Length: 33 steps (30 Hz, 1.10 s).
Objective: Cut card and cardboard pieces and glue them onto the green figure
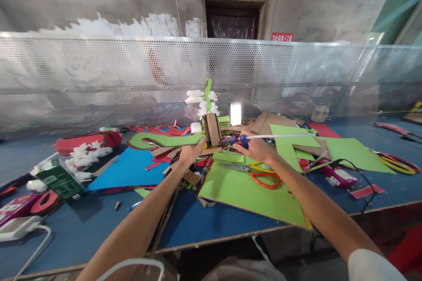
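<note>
"Green-faced curved cardboard cutout [168,141], held to the left of a small brown cardboard box [214,129]. What else surrounds that box?"

"A blue-topped worktable [187,221] spreads out beneath it on every side. A light-green board [244,197] lies on the box's near side, toward the right, bearing scissors [244,168] with orange and yellow handles."

"And how does the cutout lie?"

"Crosswise, its long axis running left from the box: straight end just beside it, curled end farthest out. The left hand [190,153] is the nearer one, fingers closed on the straight end."

"The right hand [259,149]?"

"Across the box, on its right side, wrapped around a blue hot glue gun [243,139]. The front end faces the box, while a pale glue stick [283,136] juts from the rear, away to the right. Box and cutout therefore sit on the same side of the gun, with the box between the hands."

"What escapes the lens?"

"The left fingers hide the cutout's tip, so whether it touches the box cannot be told. The dark nozzle blurs into the scraps right of the box, and the trigger is covered by the right hand. Any glue is too small to make out."
</note>
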Tool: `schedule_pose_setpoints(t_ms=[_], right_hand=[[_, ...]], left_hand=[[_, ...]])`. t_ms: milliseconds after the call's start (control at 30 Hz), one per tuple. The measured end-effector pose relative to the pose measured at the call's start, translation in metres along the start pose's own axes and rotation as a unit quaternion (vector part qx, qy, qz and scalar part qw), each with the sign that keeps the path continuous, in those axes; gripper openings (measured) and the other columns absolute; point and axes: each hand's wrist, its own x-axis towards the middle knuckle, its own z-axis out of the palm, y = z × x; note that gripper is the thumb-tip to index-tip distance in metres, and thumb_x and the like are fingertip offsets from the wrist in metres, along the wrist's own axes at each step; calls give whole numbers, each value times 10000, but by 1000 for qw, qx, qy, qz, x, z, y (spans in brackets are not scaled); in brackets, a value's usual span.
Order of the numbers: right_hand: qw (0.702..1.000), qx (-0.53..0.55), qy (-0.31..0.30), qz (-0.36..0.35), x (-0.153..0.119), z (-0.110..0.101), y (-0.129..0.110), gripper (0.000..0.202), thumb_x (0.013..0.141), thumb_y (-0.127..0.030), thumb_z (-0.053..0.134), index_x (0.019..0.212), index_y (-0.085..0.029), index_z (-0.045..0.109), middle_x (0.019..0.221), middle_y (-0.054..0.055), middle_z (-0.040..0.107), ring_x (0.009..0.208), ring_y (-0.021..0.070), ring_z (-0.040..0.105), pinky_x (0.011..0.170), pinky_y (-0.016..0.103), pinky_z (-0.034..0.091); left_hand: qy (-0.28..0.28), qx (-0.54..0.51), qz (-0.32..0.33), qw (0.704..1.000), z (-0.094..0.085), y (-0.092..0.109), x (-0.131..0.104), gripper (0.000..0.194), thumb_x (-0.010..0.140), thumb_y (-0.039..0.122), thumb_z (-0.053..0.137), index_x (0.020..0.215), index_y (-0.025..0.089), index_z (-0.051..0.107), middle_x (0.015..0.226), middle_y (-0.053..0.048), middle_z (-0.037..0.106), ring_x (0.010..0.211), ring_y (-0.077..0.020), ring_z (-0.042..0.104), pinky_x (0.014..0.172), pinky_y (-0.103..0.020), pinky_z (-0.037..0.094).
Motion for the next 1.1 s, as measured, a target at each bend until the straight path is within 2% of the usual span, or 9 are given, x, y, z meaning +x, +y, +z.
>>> schedule_pose_setpoints(t_ms=[167,333,500,600,800,967,1100], right_hand=[[1000,14,2,12,0,-5,-5,293,961,-506,558,861,-235,507,797,49,578,688,207,545,668,337,399],[999,28,-20,39,0,-2,-5,243,935,-452,592,873,-233,507,801,44,583,686,206,544,665,338,384],[993,103,-23,56,-2,-5,0,270,918,-483,635,935,-235,529,820,22,605,703,197,553,678,324,399],[990,130,-21,49,-2,-7,3,270,927,-486,629,913,-235,533,800,12,604,702,191,546,686,320,400],[994,103,-14,36,-2,-7,5,281,922,-485,638,899,-240,502,753,0,566,673,190,530,671,317,395],[998,61,3,14,-2,-6,2,304,932,-518,610,892,-247,477,824,27,590,715,207,556,704,339,425],[999,42,10,7,-1,-7,0,322,952,-532,571,850,-247,463,847,48,603,714,210,553,702,351,429]], left_hand=[[2,3,9,1000,0,-2,1,433,832,587,525,559,264,430,529,5,540,584,-195,553,769,-340,494],[2,2,6,1000,1,-2,0,426,839,582,519,566,266,435,527,7,528,587,-198,551,778,-343,489],[2,1,-3,1000,0,-3,0,426,849,568,528,565,264,440,517,8,530,564,-192,547,729,-327,496],[8,-5,7,1000,0,-4,0,426,841,582,543,579,265,430,534,8,545,589,-197,556,750,-332,502],[9,-11,14,1000,2,-5,1,431,831,605,543,597,265,420,556,10,544,621,-198,552,834,-359,503],[13,-12,13,1000,2,-3,0,383,831,581,563,643,261,470,641,-22,621,760,-236,626,924,-373,512],[11,-10,8,1000,3,-3,0,342,828,529,598,648,264,481,605,-22,604,821,-262,664,954,-379,517]])
